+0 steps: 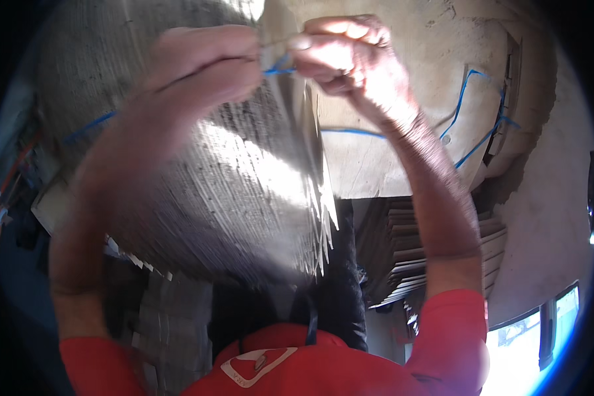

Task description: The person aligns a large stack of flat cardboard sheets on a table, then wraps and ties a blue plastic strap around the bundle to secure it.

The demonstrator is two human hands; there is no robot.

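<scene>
Both hands are raised close together at the top middle, above a tall bundle of thin stacked sheets that look like flat cardboard, edges facing up. My left hand is closed and somewhat blurred, its fingertips pinched at a blue string. Facing it, my right hand is closed too, thumb and fingers pinching the string's other side. A short length of the string spans the small gap between the hands. More blue string runs across the bundle by my left wrist.
Right of the bundle lies a broad beige cardboard surface with loose blue string over it. Below my right forearm is another stack of sheets. A bright window is at the lower right, and orange and dark clutter at the far left.
</scene>
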